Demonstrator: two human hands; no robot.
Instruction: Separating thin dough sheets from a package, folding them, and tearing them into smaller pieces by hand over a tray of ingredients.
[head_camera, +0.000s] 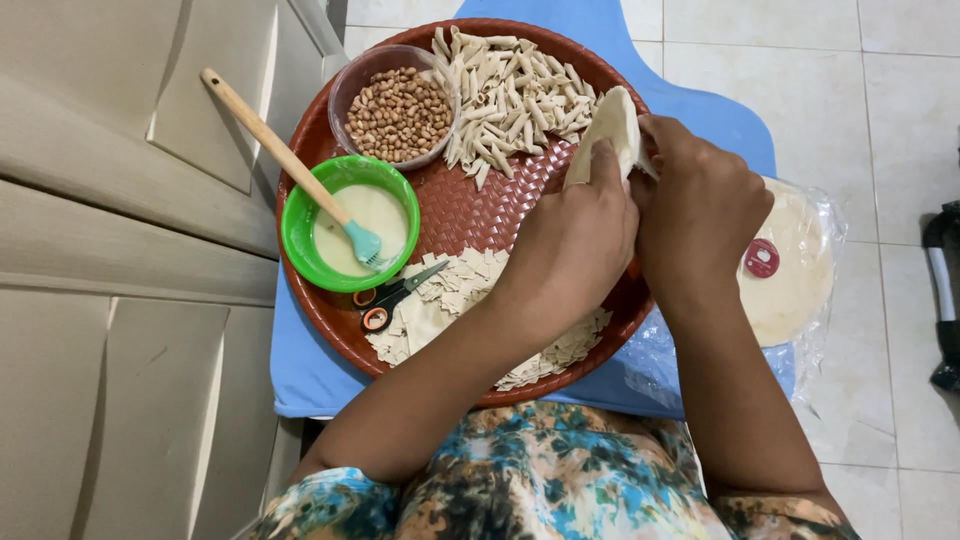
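Note:
Both hands meet over the right part of a round brown woven tray (470, 205). My left hand (575, 240) and my right hand (700, 205) pinch a pale sheet of dough wrapper (610, 125) that stands folded upward between the fingers. Under my left forearm lies a heap of small cut wrapper squares (455, 295). A pile of rolled wrapper sticks (515, 95) fills the tray's far side.
A clear bowl of peanuts (400, 110) and a green bowl of white paste (350, 220) with a wooden-handled brush (290, 160) stand on the tray's left. Small scissors (395, 295) lie beside them. A plastic pack of round wrappers (795, 265) rests right. Beige cabinet doors (120, 250) stand left.

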